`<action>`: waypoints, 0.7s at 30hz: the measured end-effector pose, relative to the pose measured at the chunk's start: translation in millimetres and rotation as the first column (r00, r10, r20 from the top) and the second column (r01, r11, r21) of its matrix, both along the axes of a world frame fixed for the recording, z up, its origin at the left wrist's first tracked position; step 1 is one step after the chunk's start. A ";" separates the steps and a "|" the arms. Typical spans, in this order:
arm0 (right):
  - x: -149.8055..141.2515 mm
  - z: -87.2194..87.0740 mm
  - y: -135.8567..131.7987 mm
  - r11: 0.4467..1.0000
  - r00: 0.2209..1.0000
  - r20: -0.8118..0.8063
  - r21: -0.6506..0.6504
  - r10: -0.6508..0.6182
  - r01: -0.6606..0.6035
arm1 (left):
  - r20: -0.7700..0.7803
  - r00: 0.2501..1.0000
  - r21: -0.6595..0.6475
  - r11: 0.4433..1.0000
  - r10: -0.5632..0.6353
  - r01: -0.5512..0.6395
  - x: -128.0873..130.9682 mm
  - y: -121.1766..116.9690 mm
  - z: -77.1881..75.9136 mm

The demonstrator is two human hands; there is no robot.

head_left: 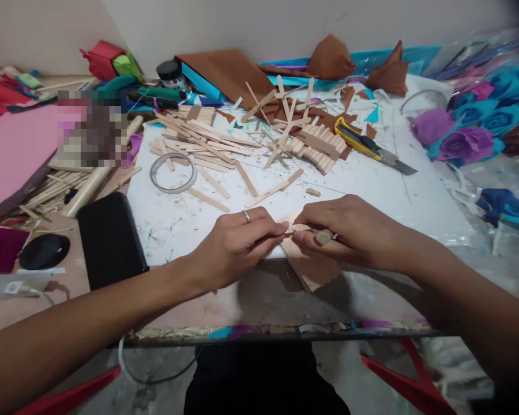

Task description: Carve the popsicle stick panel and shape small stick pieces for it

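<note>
My left hand (242,236), with a ring on one finger, pinches one end of a craft stick (294,229). Wrapped round a tool with a short, round, tan handle (324,237), my right hand (354,230) meets the stick's other side; the tool's working end is hidden by the fingers. Both hands are close together over a small wooden board (313,262), which lies slanted near the table's front edge. Just beyond them, two craft sticks (268,191) form a shallow angle, and a short stick piece (313,192) lies apart.
Behind are a heap of craft sticks (207,141), a tape roll (173,173), a bundle of sticks (318,148) and a yellow cutter (358,138) with its blade out. A black phone (110,242) lies left; paper roses (467,141) stand right.
</note>
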State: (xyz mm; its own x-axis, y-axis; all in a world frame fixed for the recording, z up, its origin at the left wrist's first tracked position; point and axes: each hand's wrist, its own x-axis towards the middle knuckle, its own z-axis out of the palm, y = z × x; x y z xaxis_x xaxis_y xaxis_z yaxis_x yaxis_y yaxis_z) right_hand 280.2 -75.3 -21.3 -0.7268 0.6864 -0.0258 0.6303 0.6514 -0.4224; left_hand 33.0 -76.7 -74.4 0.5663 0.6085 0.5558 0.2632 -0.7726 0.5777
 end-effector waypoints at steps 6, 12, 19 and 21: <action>-3.9 -9.9 -4.9 0.941 1.000 -0.004 0.337 -0.014 0.014 | -0.040 0.997 0.063 0.996 0.060 -0.058 0.2 -5.2 -1.0; -11.5 -12.8 -9.6 0.834 0.998 0.039 0.552 -0.053 0.023 | -0.164 0.974 0.131 0.982 0.154 -0.133 3.7 -8.6 1.4; -13.3 -14.9 -9.4 0.884 0.994 -0.106 0.465 -0.003 0.052 | -0.311 0.947 0.259 0.966 0.079 0.004 1.2 -2.9 6.6; -13.5 -14.6 -10.0 0.914 0.991 -0.132 0.402 0.004 0.050 | -0.326 0.943 0.315 0.948 0.071 0.037 -0.3 -1.7 6.9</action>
